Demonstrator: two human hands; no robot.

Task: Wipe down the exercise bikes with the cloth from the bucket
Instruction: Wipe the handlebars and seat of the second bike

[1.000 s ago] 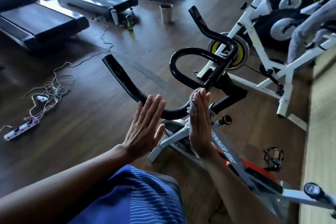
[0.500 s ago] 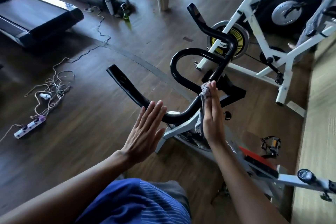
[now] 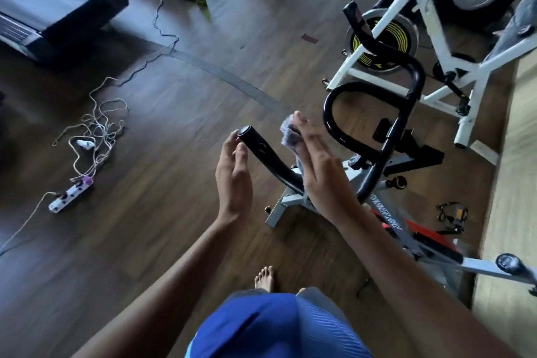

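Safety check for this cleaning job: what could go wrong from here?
The right hand only presses the cloth flat against the handlebar, so it may slip off. The bare foot stands near the bike's base and could get stubbed. The tangled cords on the floor are a likely trip hazard.

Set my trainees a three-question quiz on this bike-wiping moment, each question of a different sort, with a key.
1. True or false: the right hand presses the cloth on the black handlebar.
2. The left hand is: A) gripping the cloth; B) bare, beside the handlebar's end; C) on a treadmill.
3. Fill in: the tangled cords at the left lead to a white ____.
Key: 1 true; 2 B; 3 power strip.
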